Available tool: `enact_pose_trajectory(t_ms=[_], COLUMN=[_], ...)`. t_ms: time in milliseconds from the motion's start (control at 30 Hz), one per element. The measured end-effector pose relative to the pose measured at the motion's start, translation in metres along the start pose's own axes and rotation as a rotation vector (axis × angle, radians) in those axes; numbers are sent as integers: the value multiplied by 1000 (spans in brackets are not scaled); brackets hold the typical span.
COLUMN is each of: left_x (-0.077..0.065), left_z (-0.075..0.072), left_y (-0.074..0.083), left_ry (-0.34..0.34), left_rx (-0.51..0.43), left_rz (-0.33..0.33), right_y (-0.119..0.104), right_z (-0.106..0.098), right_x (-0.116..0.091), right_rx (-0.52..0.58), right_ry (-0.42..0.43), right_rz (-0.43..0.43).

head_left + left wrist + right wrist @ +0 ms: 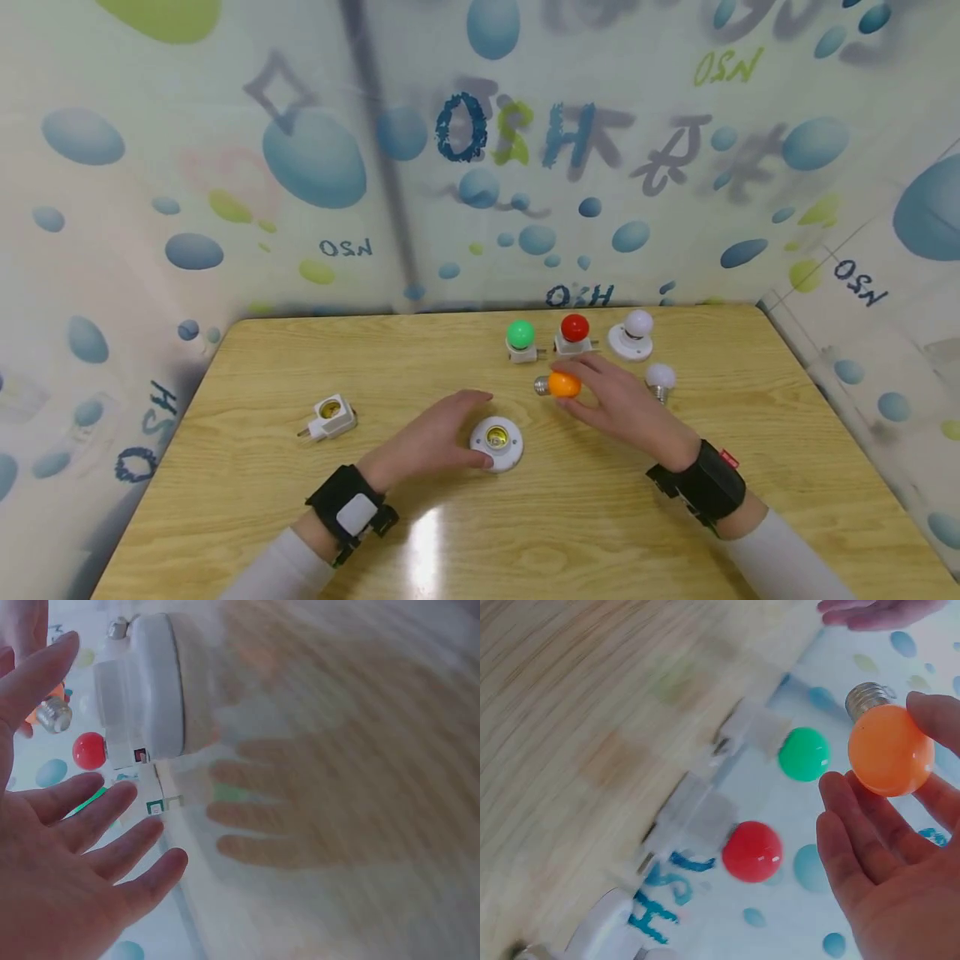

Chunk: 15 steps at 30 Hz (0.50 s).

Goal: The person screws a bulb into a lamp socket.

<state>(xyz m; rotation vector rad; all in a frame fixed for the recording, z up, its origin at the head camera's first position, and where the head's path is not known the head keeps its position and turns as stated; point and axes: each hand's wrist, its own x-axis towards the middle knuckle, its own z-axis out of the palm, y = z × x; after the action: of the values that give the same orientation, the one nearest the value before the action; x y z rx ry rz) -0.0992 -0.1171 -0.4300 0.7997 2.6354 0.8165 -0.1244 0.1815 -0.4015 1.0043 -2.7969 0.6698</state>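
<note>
Between the thumb and fingers of my right hand (pixel 611 396) is an orange light bulb (pixel 891 750), pinched by its globe. Its metal screw base (pixel 541 385) points left in the head view. My left hand (pixel 427 442) is spread beside a round white lamp holder (pixel 508 458) with a brass-coloured socket facing up. The left thumb lies at the holder's near rim; whether it touches is hard to tell. In the left wrist view the left fingers (pixel 127 847) are straight and apart, with nothing between them.
Behind stand a green bulb (pixel 521 334) and a red bulb (pixel 574 327) in white plug sockets, and a white bulb (pixel 638 323) in a round holder. A loose white bulb (pixel 661 376) lies right. An empty plug socket (pixel 331 417) sits left on the wooden table (pixel 247 500).
</note>
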Motion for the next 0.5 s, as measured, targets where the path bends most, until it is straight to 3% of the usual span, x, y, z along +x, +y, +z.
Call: enact_pose_trajectory(t_ms=[333,500], left_x=[9,11], left_z=[0,1], left_y=[-1,-2], left_ry=[-33,-45], left_rx=[77,112], left_rz=[28,60], right_y=[-25,-33], right_z=[3,8], right_x=[2,5], right_rx=[102,96], right_ry=[-65,-90], right_rz=[-36,-106])
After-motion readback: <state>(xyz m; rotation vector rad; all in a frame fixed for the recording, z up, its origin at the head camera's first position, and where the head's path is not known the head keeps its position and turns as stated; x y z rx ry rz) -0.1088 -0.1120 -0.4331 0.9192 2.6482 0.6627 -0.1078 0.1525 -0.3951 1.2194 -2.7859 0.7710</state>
